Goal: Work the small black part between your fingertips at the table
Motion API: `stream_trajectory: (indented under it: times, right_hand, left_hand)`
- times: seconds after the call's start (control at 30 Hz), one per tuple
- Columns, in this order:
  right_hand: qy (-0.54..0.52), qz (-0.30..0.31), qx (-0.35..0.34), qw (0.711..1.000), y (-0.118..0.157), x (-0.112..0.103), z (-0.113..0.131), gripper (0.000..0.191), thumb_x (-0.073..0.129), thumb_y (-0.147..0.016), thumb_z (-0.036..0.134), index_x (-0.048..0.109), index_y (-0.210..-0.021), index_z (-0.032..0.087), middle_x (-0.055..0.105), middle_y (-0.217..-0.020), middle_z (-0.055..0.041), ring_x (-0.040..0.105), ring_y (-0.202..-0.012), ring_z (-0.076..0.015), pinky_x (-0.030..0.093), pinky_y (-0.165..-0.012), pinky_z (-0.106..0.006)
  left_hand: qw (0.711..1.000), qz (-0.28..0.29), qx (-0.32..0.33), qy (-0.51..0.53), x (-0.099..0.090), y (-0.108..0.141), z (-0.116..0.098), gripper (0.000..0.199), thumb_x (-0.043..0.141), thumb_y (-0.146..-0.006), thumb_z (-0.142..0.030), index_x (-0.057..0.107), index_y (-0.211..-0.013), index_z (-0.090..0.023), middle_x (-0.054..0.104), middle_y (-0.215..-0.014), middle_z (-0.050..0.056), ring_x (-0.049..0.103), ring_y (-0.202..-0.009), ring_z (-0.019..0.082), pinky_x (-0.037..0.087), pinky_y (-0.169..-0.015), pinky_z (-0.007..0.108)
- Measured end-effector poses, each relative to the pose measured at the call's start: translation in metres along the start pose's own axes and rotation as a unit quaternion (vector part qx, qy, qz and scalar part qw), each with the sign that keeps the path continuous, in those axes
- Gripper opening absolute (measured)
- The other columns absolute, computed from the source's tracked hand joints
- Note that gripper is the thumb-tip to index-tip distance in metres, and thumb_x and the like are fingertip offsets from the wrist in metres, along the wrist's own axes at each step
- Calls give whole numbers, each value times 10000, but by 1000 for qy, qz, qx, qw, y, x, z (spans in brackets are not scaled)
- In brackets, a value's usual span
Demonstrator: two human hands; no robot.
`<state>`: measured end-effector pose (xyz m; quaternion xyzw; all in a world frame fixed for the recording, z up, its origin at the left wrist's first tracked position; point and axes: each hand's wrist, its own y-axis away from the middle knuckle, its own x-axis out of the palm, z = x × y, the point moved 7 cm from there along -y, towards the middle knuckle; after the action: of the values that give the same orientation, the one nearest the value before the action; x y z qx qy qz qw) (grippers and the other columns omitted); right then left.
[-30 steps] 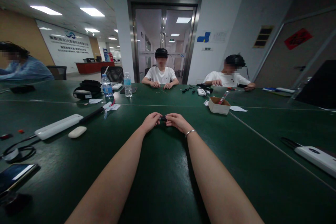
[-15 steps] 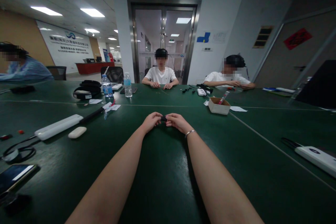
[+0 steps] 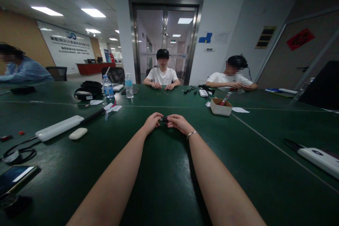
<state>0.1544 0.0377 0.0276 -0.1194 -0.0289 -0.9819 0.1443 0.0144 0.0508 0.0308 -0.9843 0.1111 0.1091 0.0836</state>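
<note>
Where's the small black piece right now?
In the head view, the black piece is near the middle, between the fingertips of the left hand and right hand, left of the open box.

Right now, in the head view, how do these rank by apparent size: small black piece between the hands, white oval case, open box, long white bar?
long white bar
open box
white oval case
small black piece

Dark green surface (image 3: 164, 169). Small black object (image 3: 164, 119). Plain white oval case (image 3: 78, 134). Blue-labelled clear plastic bottle (image 3: 129, 86).
</note>
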Motion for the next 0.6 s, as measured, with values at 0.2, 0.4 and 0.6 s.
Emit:
stream_trajectory:
  times: [0.2, 0.4, 0.6]
  right_hand:
    - [5, -6, 2, 1000, -1, -1, -1, 85, 544, -823, -1, 582, -862, 64, 627, -616, -64, 617, -518, -112, 555, -526, -190]
    - [4, -1, 0, 1000, -3, -2, -3, 77, 569, -812, 14, 590, -867, 63, 636, -638, -72, 619, -517, -112, 552, -520, -181]
    - [9, -6, 0, 1000, -3, -2, -2, 71, 579, -808, 19, 592, -862, 65, 636, -638, -71, 624, -528, -116, 557, -530, -187]
  left_hand:
    - [1000, 9, 6, 1, 2, 1, -2, 217, 437, -779, -261, 553, -919, -143, 517, -588, -19, 448, -459, 71, 343, -437, 177]
    - [1000, 0, 9, -11, 1, 0, -2, 224, 477, -748, -253, 566, -931, -158, 525, -631, -22, 446, -469, 67, 335, -434, 177]
    - [1000, 26, 6, -12, 3, -1, -1, 251, 485, -733, -238, 568, -956, -158, 541, -639, -17, 446, -478, 68, 325, -440, 177]
